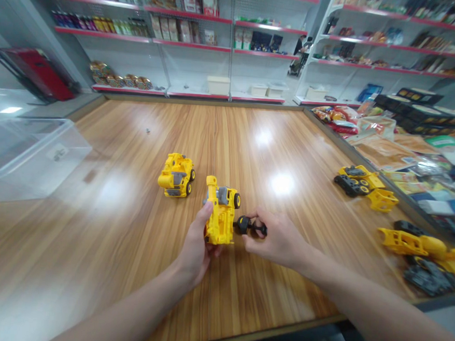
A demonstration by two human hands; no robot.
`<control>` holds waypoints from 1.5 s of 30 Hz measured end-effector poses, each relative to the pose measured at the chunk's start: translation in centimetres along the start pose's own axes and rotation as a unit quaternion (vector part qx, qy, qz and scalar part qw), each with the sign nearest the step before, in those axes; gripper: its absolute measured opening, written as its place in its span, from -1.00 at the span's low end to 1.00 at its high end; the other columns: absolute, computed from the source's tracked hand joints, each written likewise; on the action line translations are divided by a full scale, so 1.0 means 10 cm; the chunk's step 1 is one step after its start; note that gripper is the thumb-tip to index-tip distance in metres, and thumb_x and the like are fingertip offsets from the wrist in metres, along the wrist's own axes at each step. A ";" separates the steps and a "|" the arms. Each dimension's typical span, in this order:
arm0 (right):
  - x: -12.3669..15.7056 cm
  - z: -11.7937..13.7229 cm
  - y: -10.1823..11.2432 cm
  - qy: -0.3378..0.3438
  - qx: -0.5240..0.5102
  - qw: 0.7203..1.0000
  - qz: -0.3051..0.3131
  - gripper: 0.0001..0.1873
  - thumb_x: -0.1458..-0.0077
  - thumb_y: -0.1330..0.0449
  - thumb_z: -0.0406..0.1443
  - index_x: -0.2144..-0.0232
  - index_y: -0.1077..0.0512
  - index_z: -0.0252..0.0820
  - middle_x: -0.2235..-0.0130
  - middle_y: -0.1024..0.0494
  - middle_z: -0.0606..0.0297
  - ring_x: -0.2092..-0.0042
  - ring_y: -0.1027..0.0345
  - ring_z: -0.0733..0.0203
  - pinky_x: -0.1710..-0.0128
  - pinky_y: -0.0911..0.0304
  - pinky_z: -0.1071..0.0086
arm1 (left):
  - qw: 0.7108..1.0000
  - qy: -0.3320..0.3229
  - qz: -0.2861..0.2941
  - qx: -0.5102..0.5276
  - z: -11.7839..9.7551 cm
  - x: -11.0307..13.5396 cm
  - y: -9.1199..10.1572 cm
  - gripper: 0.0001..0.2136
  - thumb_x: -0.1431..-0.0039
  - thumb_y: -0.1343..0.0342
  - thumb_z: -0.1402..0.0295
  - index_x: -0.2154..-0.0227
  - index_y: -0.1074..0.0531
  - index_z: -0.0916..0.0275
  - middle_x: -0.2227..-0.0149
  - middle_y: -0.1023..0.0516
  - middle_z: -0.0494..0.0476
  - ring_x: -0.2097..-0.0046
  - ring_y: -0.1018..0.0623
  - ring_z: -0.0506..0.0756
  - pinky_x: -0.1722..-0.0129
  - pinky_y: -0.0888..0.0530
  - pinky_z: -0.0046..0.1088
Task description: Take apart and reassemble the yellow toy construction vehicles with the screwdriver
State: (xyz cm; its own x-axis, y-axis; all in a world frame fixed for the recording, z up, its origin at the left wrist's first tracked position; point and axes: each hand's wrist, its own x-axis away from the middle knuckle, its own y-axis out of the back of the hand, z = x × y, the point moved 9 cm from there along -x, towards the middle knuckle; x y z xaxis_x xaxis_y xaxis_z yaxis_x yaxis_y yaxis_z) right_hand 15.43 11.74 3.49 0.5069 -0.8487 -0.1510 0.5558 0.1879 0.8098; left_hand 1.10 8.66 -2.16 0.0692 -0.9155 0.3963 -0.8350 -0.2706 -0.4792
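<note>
My left hand (197, 241) grips a yellow toy construction truck (221, 219) from its left side, thumb on top. The truck has grey parts, a raised arm at its far end and a black wheel with a yellow hub. To its right, my right hand (272, 233) pinches a small black piece (243, 224) with a rounded end and narrow middle. That end is at the truck's right side; I cannot tell whether it is a tool or a toy part. Further left, a second yellow toy truck (177, 176) stands on the wooden table (214, 133).
Yellow and black toy parts (353, 179) lie at the table's right edge, with more yellow toy pieces (421, 244) nearer me. A clear plastic bin (30, 151) sits at the left. A tiny object (148, 131) lies far left. Packaged goods (384, 150) are beyond the right edge.
</note>
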 end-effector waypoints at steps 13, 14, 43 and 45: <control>-0.17 -0.70 0.25 -0.094 0.261 0.960 0.027 -0.80 -0.09 -0.14 -0.25 0.27 -0.49 -0.19 0.33 -0.61 0.11 0.31 -0.47 0.04 0.42 -0.09 0.34 | 0.999 -0.003 -0.012 0.038 -0.03 0.00 0.04 -0.60 -0.07 -0.15 -0.03 0.18 -0.45 0.17 0.34 -0.50 0.01 0.51 -0.43 -0.06 0.72 -0.21 -0.64; -0.17 -0.70 0.25 -0.090 0.264 0.960 0.034 -0.80 -0.09 -0.13 -0.26 0.25 -0.49 -0.18 0.33 -0.61 0.12 0.30 -0.47 0.04 0.41 -0.10 0.34 | 0.999 -0.003 -0.012 0.038 -0.03 0.00 0.04 -0.60 -0.07 -0.15 -0.03 0.18 -0.45 0.17 0.34 -0.50 0.01 0.51 -0.43 -0.06 0.72 -0.21 -0.64; -0.14 -0.37 0.19 -0.026 0.136 0.990 0.017 -0.77 -0.22 -0.06 -0.24 0.31 -0.50 -0.18 0.42 -0.55 0.22 0.41 -0.36 0.21 0.43 -0.09 0.36 | 0.998 0.021 -0.006 0.053 -0.02 0.01 0.00 -0.61 -0.06 -0.15 -0.02 0.21 -0.44 0.17 0.37 -0.50 -0.01 0.54 -0.43 -0.06 0.73 -0.18 -0.62; -0.13 -0.24 0.20 -0.003 0.110 0.994 0.012 -0.73 -0.26 -0.01 -0.25 0.36 -0.47 -0.19 0.43 -0.52 0.24 0.40 -0.34 0.23 0.41 -0.11 0.37 | 0.998 0.035 -0.003 0.050 0.00 0.02 -0.01 -0.60 -0.06 -0.14 -0.04 0.22 -0.45 0.18 0.38 -0.49 -0.01 0.55 -0.41 -0.05 0.73 -0.17 -0.62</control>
State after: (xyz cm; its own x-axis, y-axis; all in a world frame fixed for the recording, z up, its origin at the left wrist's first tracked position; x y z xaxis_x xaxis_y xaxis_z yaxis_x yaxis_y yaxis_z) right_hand 17.50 14.40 3.92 0.5142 -0.8482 -0.1269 0.3858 0.0966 0.9175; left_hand 1.21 8.53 -2.06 0.0322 -0.8921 0.4508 -0.7760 -0.3066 -0.5512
